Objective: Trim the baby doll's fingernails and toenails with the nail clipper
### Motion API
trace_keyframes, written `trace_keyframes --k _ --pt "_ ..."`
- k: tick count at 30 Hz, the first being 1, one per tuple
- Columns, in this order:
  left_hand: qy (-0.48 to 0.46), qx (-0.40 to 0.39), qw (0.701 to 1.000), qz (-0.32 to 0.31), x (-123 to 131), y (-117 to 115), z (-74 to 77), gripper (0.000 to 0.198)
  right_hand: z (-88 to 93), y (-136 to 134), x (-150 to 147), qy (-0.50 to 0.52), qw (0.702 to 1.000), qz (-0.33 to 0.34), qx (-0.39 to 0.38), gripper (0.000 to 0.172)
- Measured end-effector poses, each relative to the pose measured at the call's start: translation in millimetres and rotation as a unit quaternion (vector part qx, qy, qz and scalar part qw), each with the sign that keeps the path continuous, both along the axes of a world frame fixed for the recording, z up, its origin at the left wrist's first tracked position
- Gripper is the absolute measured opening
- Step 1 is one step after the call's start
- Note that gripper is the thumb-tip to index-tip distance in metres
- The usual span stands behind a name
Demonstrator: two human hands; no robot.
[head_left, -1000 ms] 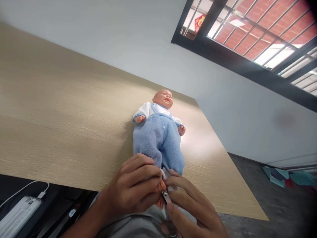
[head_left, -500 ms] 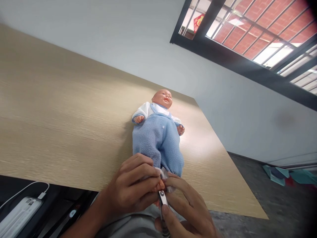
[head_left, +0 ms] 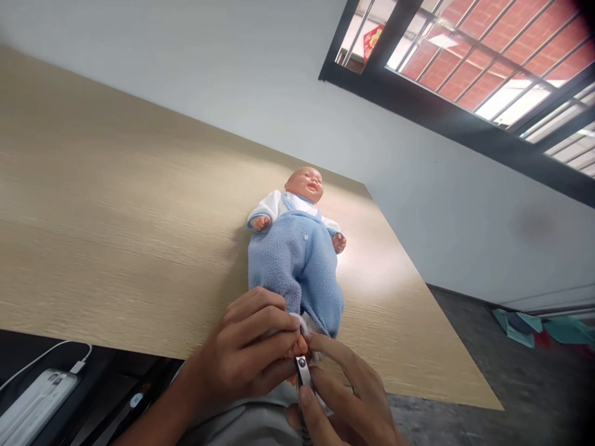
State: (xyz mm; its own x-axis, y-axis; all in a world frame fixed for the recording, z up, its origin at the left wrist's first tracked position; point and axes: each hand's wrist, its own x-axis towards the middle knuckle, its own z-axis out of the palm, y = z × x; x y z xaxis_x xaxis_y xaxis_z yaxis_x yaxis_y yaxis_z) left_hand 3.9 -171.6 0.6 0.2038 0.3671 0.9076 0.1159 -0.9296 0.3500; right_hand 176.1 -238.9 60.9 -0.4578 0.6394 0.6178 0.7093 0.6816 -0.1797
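Note:
A baby doll (head_left: 297,248) in blue fleece overalls and a white top lies on its back, its head toward the wall. My left hand (head_left: 255,344) is closed around one of the doll's feet (head_left: 301,344), of which only a small orange-pink part shows between the fingers. Metal nail clippers (head_left: 302,367) are in my right hand (head_left: 346,390), with the thumb on the lever. Their jaw end is right at the doll's toes; whether it touches them I cannot tell. The lower end of the clippers is hidden by my fingers.
The doll rests on a light wooden table (head_left: 116,204) against a grey-white wall (head_left: 209,62). A white power bank with a cable (head_left: 39,406) lies below the table edge at left. Teal items (head_left: 525,328) are on the dark floor at right; a barred window (head_left: 465,62) is above.
My right hand and the nail clippers have shifted slightly to the left. My left hand keeps its hold on the foot, and the doll has barely moved.

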Motion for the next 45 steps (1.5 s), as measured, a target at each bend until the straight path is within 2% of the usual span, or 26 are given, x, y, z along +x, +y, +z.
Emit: trace_keyframes --k 7,12,17,24,32,45 --pt "0.004 -0.017 1.0 0.01 1 -2 1.8 0.011 -17.6 -1 9 0.017 0.995 0.043 0.083 0.016" --pt "0.006 -0.025 1.0 0.008 0 -2 1.6 0.007 -11.2 -2 7 -0.02 0.999 0.025 0.04 0.008" --pt "0.003 -0.016 1.0 0.005 1 0 0.9 0.008 -3.2 0 5 -0.044 0.998 0.03 0.04 0.007" --pt "-0.001 -0.02 1.0 -0.001 1 0 0.5 0.008 5.5 -1 0 -0.047 0.998 0.028 0.033 0.019" --pt "0.0 -0.011 1.0 0.0 1 1 -0.5 0.005 3.0 -5 -1 -0.094 0.995 0.01 0.031 0.02" --pt "0.005 -0.014 1.0 -0.009 0 1 -1.6 0.006 12.3 -3 -3 -0.107 0.994 0.023 0.01 0.021"
